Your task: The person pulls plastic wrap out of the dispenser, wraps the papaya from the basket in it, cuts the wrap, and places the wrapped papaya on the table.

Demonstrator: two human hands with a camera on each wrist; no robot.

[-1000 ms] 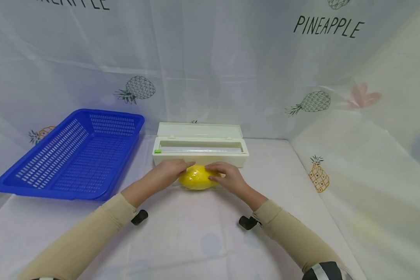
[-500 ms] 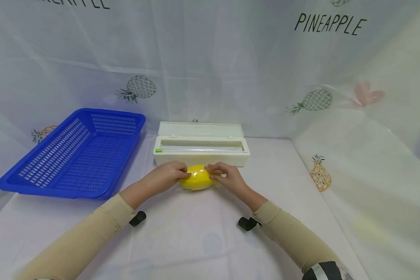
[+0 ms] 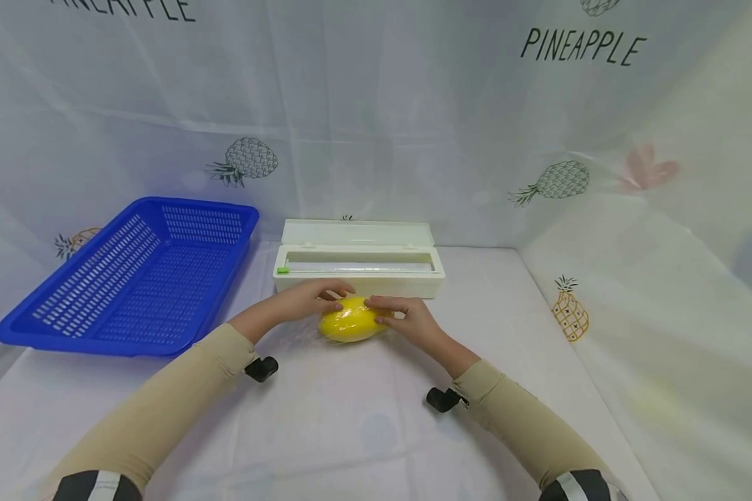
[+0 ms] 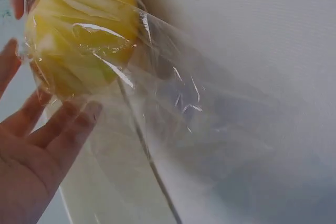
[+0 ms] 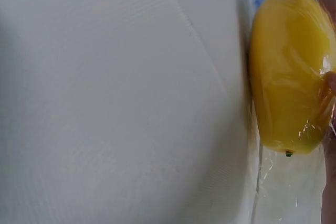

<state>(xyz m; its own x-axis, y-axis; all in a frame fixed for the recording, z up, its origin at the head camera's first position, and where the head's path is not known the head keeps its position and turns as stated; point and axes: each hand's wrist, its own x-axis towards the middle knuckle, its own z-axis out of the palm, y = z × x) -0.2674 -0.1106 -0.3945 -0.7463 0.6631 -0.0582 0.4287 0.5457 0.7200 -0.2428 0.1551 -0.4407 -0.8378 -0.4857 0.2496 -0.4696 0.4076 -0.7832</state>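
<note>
A yellow oval fruit (image 3: pixel 349 323) lies on the white tablecloth, wrapped in clear cling film, just in front of the dispenser box. My left hand (image 3: pixel 316 299) rests against its far left side with fingers straight. In the left wrist view the fruit (image 4: pixel 79 35) sits above the left hand (image 4: pixel 47 135), whose fingertips touch the loose film sheet (image 4: pixel 178 124) trailing off it. My right hand (image 3: pixel 396 313) grips the fruit's right end, fingers on top and thumb at the side. The right wrist view shows the fruit (image 5: pixel 289 72) under film, with fingers barely visible at the frame's edge.
A white cling film dispenser box (image 3: pixel 358 263) stands open right behind the fruit. A blue perforated basket (image 3: pixel 131 278) sits at the left. Pineapple-print cloth walls close in the back and right (image 3: pixel 633 229). Bare tablecloth (image 3: pixel 363 424) lies between my forearms.
My left hand has slid from the fruit's left end toward its far side, and the left forearm has moved forward. The right hand and the fruit have hardly moved.
</note>
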